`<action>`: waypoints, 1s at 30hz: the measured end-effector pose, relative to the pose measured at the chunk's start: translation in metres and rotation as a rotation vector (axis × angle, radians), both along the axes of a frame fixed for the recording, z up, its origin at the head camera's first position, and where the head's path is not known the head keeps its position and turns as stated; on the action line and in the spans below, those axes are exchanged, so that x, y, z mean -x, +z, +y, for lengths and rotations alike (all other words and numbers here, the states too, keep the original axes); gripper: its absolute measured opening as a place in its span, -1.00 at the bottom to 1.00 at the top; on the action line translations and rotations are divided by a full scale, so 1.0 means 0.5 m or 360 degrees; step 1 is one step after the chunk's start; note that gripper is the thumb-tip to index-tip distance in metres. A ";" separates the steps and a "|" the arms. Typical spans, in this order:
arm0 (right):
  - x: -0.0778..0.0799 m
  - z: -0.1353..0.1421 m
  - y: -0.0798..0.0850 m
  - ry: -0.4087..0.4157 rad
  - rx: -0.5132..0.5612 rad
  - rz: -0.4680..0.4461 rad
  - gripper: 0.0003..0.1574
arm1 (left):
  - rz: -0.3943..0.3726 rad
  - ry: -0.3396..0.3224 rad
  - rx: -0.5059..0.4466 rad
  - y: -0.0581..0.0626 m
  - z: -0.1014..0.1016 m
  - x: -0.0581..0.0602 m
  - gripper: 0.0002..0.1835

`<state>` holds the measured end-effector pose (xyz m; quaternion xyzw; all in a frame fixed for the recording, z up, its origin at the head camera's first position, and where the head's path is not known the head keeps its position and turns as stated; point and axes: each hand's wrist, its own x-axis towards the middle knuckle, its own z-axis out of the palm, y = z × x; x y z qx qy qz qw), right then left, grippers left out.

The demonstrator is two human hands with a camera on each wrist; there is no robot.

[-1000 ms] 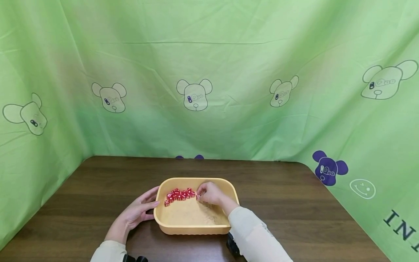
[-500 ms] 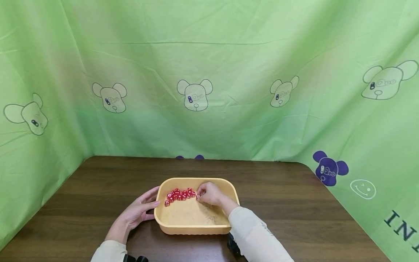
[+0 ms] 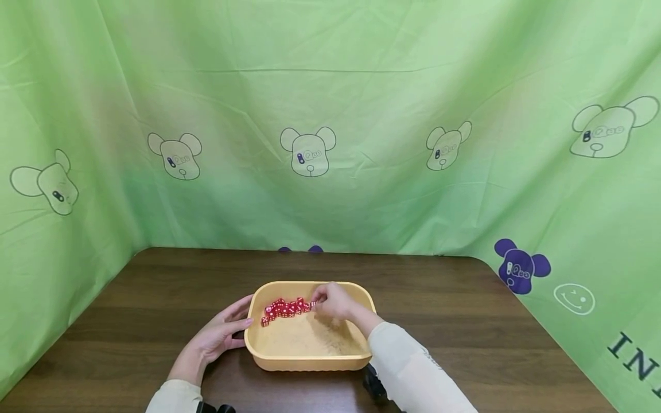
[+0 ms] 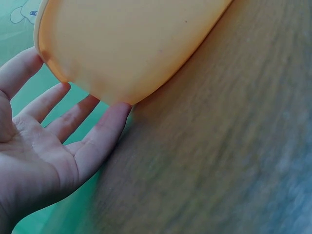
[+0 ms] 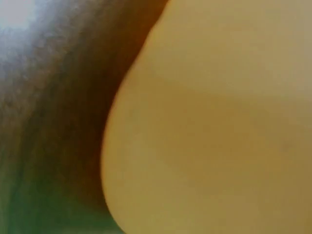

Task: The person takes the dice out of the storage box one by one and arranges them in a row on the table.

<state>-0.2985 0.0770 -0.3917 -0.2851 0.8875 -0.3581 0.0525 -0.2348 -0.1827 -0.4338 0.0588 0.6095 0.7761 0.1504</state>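
Observation:
A yellow plastic basin [image 3: 304, 362] stands on the table, with a cluster of red dice [image 3: 283, 308] with white dots along its far left part. My left hand [image 3: 217, 332] is at the basin's left end, and its spread, nearly straight fingers touch the outer wall, as the left wrist view of the hand [image 4: 53, 136] also shows. Inside the basin, my right hand [image 3: 334, 302] pinches one red die [image 3: 312, 306] between thumb and fingertips, at the right end of the cluster. The right wrist view shows the blurred basin wall [image 5: 204, 146]; that hand is out of its sight.
The brown wooden table [image 3: 465, 332] extends around the basin. A green curtain [image 3: 372, 195] with bear-head drawings hangs behind and along both sides. The basin's near wall rises between its floor and the table's front.
The right hand has moved slightly away from me with the die, which is now a little farther back beside the cluster. The left hand stays at the basin's left end.

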 end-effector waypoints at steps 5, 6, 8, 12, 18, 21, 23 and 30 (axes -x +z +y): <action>0.000 0.015 0.021 0.0003 -0.0011 0.0048 -0.96 | -0.0001 0.0000 0.0001 0.000 0.002 0.000 -0.31; -0.001 0.019 0.026 0.0001 -0.0019 0.0052 -0.96 | -0.0002 -0.0002 0.0001 0.000 0.003 0.000 -0.31; -0.002 0.026 0.036 0.0000 -0.0043 0.0069 -0.95 | -0.0002 -0.0009 0.0002 -0.001 0.003 0.000 -0.31; -0.004 0.041 0.059 0.0023 -0.0044 0.0116 -0.94 | 0.0002 -0.0013 0.0008 -0.003 0.002 0.001 -0.31; -0.007 0.066 0.087 0.0045 -0.0018 0.0142 -0.94 | 0.0006 -0.0016 0.0006 -0.004 0.000 0.002 -0.31; -0.011 0.082 0.098 0.0011 0.0001 0.0124 -0.95 | 0.0006 -0.0024 -0.0004 -0.005 0.000 0.002 -0.31; -0.014 0.095 0.105 -0.0009 0.0010 0.0116 -0.95 | 0.0005 -0.0026 -0.0009 -0.005 0.000 0.002 -0.31; -0.022 0.152 0.117 -0.0046 0.0032 0.0161 -0.94 | -0.0021 -0.0004 0.0001 -0.007 -0.001 0.003 -0.31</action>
